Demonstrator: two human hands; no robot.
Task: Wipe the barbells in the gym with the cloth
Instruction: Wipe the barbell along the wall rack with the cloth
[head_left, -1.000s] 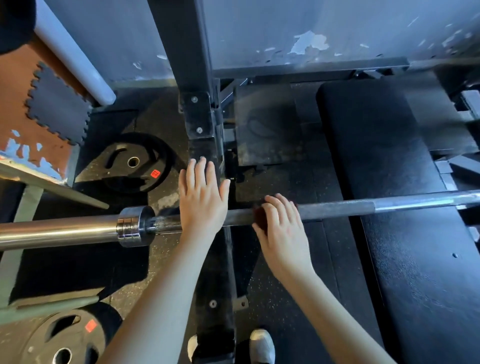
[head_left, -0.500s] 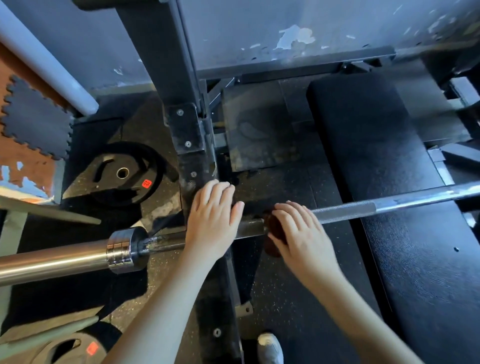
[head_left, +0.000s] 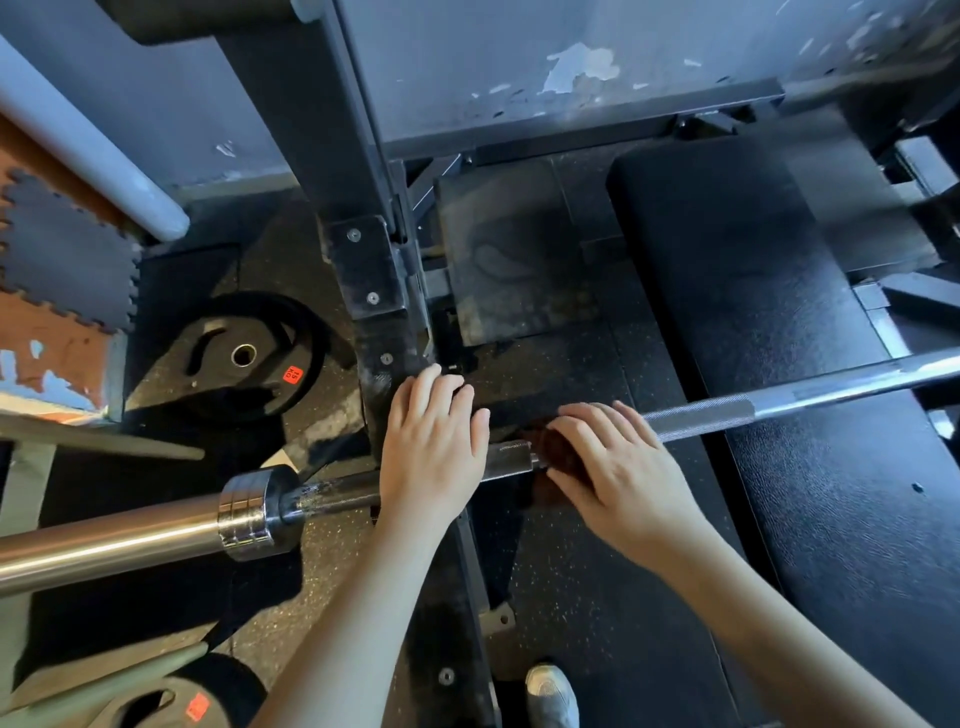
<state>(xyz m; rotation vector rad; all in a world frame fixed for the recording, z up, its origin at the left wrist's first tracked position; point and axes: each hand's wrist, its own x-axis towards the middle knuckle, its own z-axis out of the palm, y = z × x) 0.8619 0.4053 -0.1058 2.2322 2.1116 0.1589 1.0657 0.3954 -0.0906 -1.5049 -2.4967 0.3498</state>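
- Dark red-brown cloth (head_left: 543, 449) is bunched under your right hand (head_left: 618, 473). The fingers (head_left: 587, 415) curl over it and press it onto the barbell (head_left: 696, 415), so this hand is holding the cloth against the steel.
- Only a small fold of cloth shows, at the fingertips and hanging just below the bar. The rest is hidden under the palm.
- Your left hand (head_left: 434, 447) lies across the same shaft, just beside the cloth. Its fingers (head_left: 431, 389) are stretched out fairly straight over the bar, with the tips reaching the rack upright (head_left: 363, 270). It holds nothing and looks to be steadying the bar. The thumb is hidden.
- The cloth touches the shaft where the knurling begins, between your two hands and close to the rack.
- Progress, as a judgement: the wipe is under way on the inner shaft. The surface does not show which parts are already clean.
- Still outside the cloth:
  - the long knurled run and smooth shaft to your right, over the black padded bench (head_left: 779, 338);
  - the stretch under your left hand;
  - the collar (head_left: 254, 512) and the sleeve beyond it on your left.
- Only one bar is in view, so any other barbells would also remain.
- A black weight plate (head_left: 244, 358) lies on the rubber floor beyond the collar, well apart from both hands.
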